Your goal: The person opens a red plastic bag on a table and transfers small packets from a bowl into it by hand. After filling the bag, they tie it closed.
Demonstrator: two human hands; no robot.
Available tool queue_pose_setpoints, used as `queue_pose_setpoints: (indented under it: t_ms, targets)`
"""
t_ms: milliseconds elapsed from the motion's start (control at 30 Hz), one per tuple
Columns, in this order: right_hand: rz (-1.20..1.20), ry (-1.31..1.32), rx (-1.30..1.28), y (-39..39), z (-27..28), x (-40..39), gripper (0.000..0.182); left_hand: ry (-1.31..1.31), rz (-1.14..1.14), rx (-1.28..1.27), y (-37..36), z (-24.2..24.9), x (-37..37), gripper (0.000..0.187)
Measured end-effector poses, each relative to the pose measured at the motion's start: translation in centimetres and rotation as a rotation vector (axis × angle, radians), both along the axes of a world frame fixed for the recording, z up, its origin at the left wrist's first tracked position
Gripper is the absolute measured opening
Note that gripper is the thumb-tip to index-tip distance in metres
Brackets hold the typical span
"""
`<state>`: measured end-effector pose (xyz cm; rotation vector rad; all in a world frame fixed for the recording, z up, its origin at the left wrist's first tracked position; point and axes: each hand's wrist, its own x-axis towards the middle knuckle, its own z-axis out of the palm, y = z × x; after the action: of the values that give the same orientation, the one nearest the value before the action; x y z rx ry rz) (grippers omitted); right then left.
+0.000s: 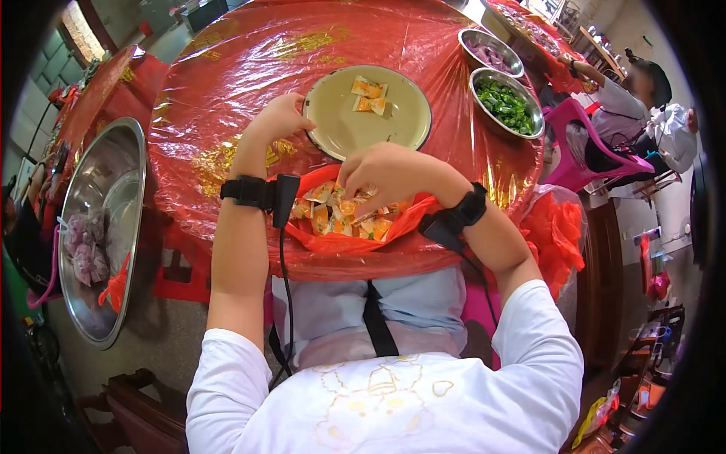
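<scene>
My left hand grips the left rim of a pale yellow basin with a dark edge. A few small orange-and-white packets lie inside it, toward the far side. In front of the basin sits an opened red plastic bag full of the same kind of packets. My right hand reaches over this bag, its fingers curled down among the packets and closed on one; the fingertips are partly hidden. Both wrists wear black straps with cables.
Shiny red plastic film covers the round table. At its right edge stand a metal bowl of chopped greens and another bowl. A large metal basin is at left. A person sits near a pink chair.
</scene>
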<state>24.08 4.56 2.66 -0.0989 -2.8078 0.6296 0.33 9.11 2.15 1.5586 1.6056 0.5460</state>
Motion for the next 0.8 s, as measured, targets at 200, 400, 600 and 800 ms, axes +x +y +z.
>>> queue_pose_setpoints:
  t_ms: [200, 400, 600, 800]
  targets:
    - [-0.533, 0.19, -0.167, 6.0, -1.0, 2.8, 0.021, -0.105, -0.073, 0.092, 0.1, 0.2, 0.0, 0.044]
    - [-0.837, 0.203, 0.171, 8.1, -3.5, 4.1, 0.03, -0.132, -0.1, 0.322, -0.8, 1.3, 1.2, 0.048]
    - [-0.953, 0.06, 0.186, 8.4, -4.1, 3.1, 0.031, -0.107, -0.083, 0.289, 0.0, 0.4, 0.7, 0.046]
    - [-0.954, 0.1, 0.312, 7.4, -2.3, 2.9, 0.024, -0.071, -0.075, 0.229, -0.2, 0.3, 0.2, 0.045]
